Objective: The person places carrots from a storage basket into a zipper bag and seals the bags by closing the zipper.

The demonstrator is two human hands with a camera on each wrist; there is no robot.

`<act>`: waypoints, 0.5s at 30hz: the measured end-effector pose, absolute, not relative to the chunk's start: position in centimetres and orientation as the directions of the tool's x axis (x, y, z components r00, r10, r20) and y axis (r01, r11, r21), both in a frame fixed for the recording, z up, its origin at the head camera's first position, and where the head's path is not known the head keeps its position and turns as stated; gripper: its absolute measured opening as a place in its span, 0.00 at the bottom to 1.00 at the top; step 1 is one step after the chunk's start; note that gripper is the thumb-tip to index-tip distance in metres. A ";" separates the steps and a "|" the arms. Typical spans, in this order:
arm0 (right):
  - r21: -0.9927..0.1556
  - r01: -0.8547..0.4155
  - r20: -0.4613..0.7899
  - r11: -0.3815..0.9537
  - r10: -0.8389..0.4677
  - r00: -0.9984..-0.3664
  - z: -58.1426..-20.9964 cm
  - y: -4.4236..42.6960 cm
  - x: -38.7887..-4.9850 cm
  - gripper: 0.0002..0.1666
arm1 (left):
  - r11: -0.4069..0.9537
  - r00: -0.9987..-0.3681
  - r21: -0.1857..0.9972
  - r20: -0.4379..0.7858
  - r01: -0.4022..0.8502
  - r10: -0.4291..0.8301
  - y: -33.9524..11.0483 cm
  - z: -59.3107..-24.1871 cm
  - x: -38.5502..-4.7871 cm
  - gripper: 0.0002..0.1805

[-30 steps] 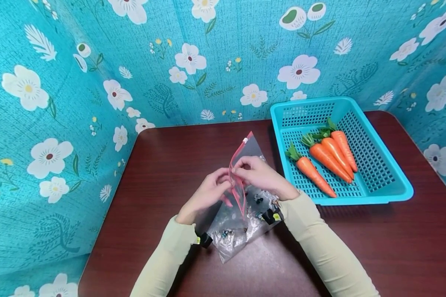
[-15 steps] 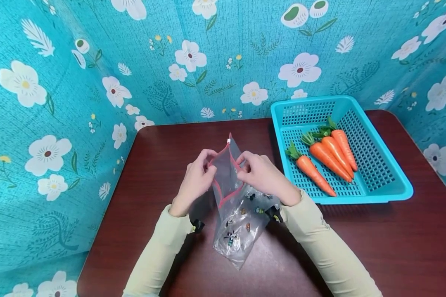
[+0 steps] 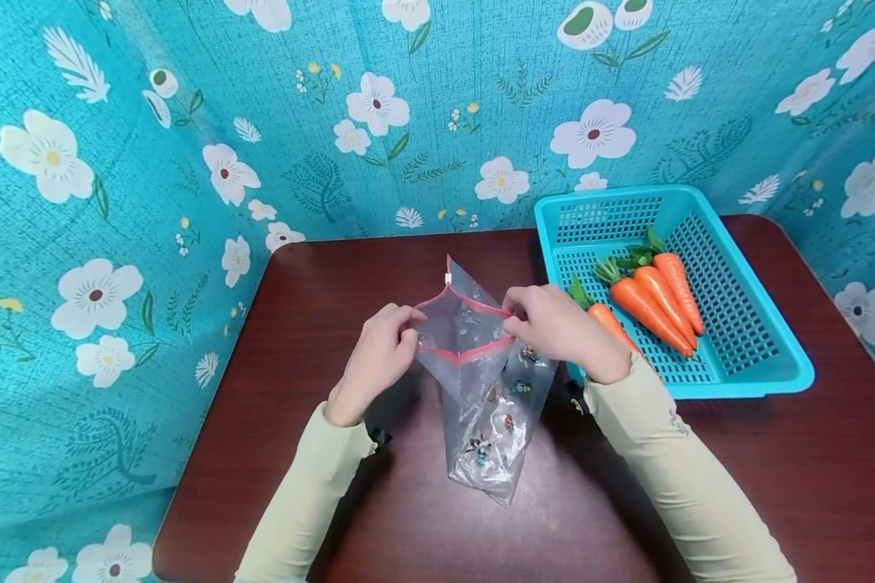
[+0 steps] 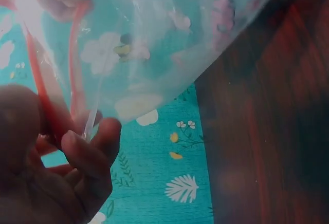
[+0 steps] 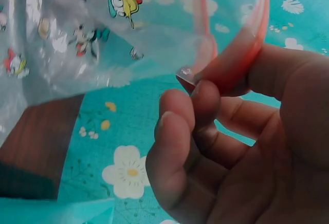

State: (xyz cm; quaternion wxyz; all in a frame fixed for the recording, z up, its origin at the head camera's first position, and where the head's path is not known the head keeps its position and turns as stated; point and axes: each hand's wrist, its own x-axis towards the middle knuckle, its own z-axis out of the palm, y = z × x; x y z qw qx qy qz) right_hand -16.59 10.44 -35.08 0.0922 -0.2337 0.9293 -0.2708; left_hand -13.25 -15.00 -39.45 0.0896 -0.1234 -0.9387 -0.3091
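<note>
A clear bag (image 3: 481, 413) with a red zip edge and small printed cartoon figures hangs between both hands, its mouth spread wide. My left hand (image 3: 376, 356) pinches the left side of the rim; in the left wrist view the fingers (image 4: 85, 154) curl round the red edge. The right side of the rim is gripped by my right hand (image 3: 561, 330), and the right wrist view shows its thumb and fingers (image 5: 177, 136) on the red strip. A white slider (image 3: 448, 278) sits near the far corner of the zip.
A turquoise basket (image 3: 754, 324) stands at the right of the dark red table (image 3: 321, 291), with several carrots (image 3: 645, 312) in it. My right hand and forearm overlap its near left corner. A flowered turquoise cloth (image 3: 437, 121) hangs behind the table and on its left.
The bag's mouth has gone from nearly closed to wide apart. My right hand has moved right, towards the basket; my left hand has moved left and up from its first position. The bag's bottom has swung right.
</note>
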 end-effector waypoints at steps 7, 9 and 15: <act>-0.516 -0.355 -0.073 0.779 -0.454 -0.888 -35.5 10.9 -16.9 0.07 | 0.763 -0.915 0.505 0.203 0.403 0.349 -14.8 -38.9 -13.0 0.19; -0.520 -0.354 -0.057 0.777 -0.445 -0.894 -35.6 11.0 -17.0 0.07 | 0.746 -0.908 0.519 0.201 0.418 0.368 -15.0 -38.7 -12.9 0.20; -0.509 -0.359 0.020 0.783 -0.406 -0.914 -35.7 11.4 -17.2 0.09 | 0.682 -0.886 0.570 0.227 0.458 0.404 -15.8 -38.4 -12.8 0.18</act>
